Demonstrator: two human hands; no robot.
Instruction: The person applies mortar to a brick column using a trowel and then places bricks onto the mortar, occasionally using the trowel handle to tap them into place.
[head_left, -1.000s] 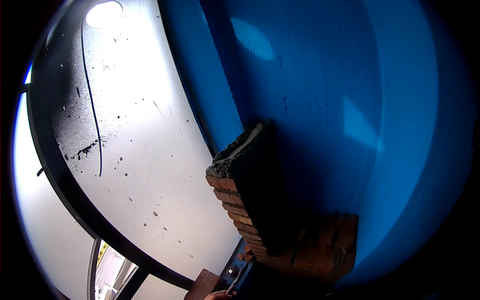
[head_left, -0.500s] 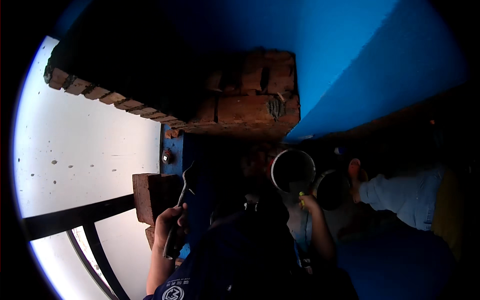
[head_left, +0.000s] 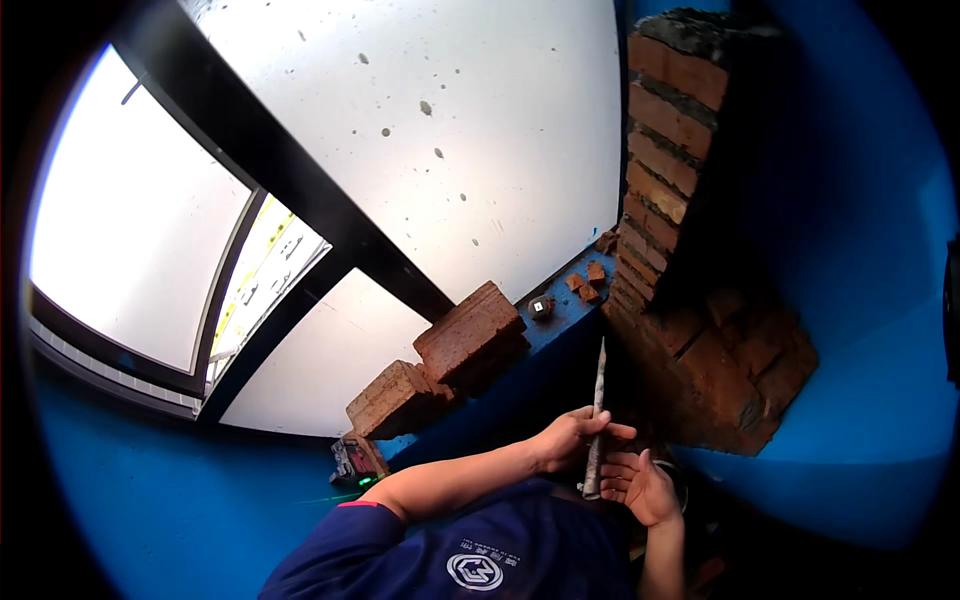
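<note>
My left hand is closed around a long, thin, grey pointed tool, seen edge-on like a trowel, with its tip up toward the brickwork. My right hand is just beneath the tool's lower end, palm up and fingers spread; whether it touches the tool is unclear. Both hands are raised in front of a stepped red brick wall with dark mortar on top, which stands against a blue surface.
Two loose bricks lie on a blue ledge, with brick fragments and a small black square device. A red-and-black device with a green light sits at the ledge's lower end. Black bars cross bright white panels.
The view has swung sharply. Half a second ago my left hand was by a brick at the ledge and another person showed at right; now both hands are at the tool.
</note>
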